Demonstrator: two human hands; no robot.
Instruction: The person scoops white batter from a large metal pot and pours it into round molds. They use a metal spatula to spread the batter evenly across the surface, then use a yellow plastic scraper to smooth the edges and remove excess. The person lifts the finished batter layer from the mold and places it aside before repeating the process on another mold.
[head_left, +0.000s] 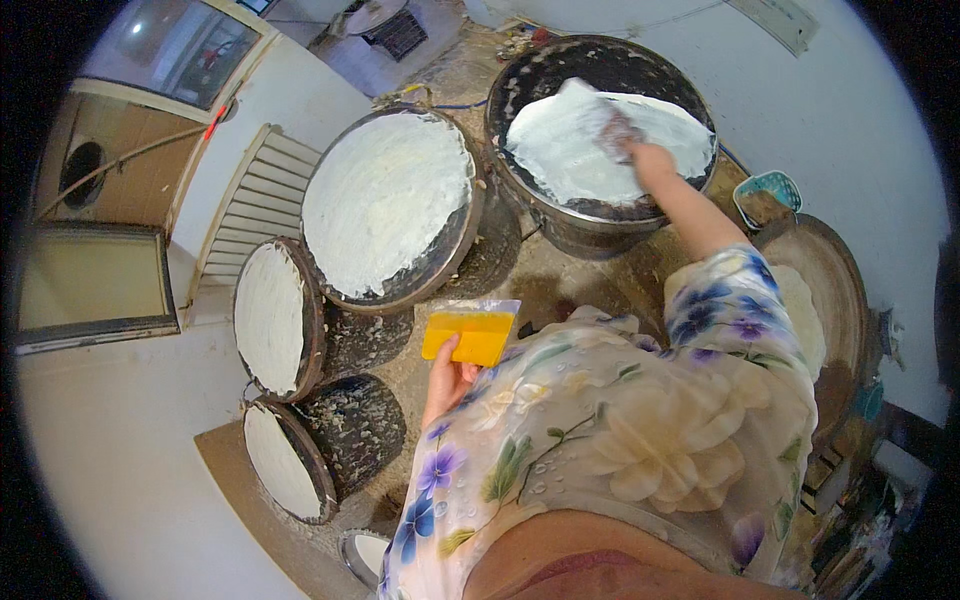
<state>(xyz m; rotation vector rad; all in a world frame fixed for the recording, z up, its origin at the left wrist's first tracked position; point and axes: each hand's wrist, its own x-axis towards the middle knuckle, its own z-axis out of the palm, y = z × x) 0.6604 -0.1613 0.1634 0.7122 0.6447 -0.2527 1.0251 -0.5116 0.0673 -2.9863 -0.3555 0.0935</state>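
Observation:
My left hand (452, 375) holds a flat yellow plastic scraper (469, 336) with a pale, smeared upper edge, near my body. At the upper right my right hand (630, 146) reaches over a large round dark griddle (600, 60). The hand is blurred, and whether it grips something or spreads white batter with its fingers cannot be made out. Under it lies a wide layer of white batter (555, 161), with a blurred whitish flap at its upper edge. To the left, another round griddle (420, 289) carries a nearly full white sheet (386, 195).
Two smaller-looking griddles with white sheets (270, 319) (281, 465) stand at the left. A metal bowl (360, 559) of white liquid is at the bottom. A teal basket (780, 184) and a large round tray (840, 262) with a pale sheet are at the right.

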